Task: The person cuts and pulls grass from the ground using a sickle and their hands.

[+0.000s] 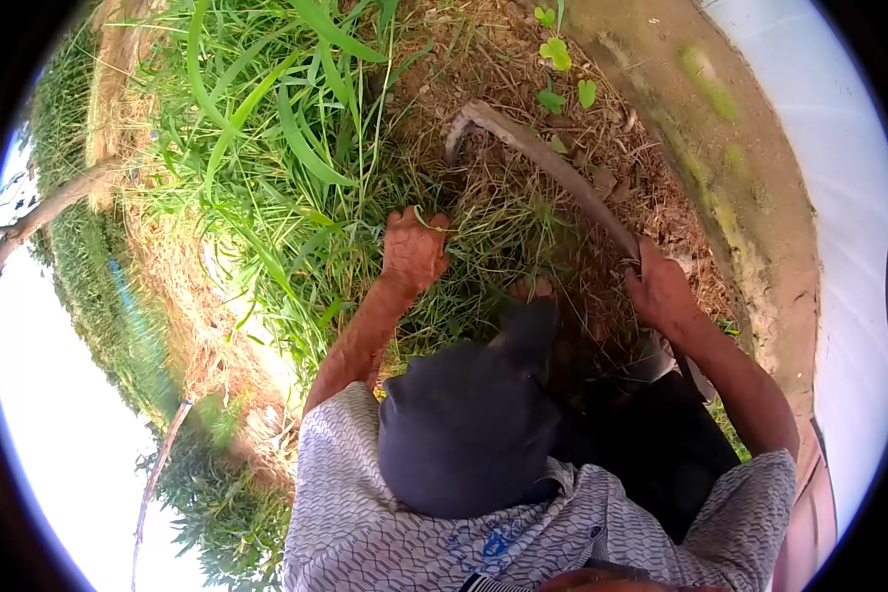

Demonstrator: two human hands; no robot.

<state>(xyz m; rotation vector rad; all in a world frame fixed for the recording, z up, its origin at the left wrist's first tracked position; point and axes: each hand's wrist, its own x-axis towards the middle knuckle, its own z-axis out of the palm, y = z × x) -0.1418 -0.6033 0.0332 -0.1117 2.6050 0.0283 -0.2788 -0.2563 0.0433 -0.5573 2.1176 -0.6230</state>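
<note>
My left hand (416, 252) is closed among the green grass (306, 207), its fingers curled and a thin blade lying across them. In my right hand (661, 288) is the handle of a hooked hoe-like tool (557, 168). Its worn handle runs up and to the left, bending at the far end into a short head that points down near the soil. The exact shape of the blade is hard to make out. Cut or flattened grass (503, 232) lies between my hands, and part of a bare foot (531, 287) shows just below it.
A low earthen or concrete ledge (696, 128) curves along the right, with a white sheet-like surface (819, 118) beyond it. Dry straw and soil (602, 128) lie beside the ledge. Small broad-leaved plants (555, 54) grow at the top. Branches (59, 202) stand at far left.
</note>
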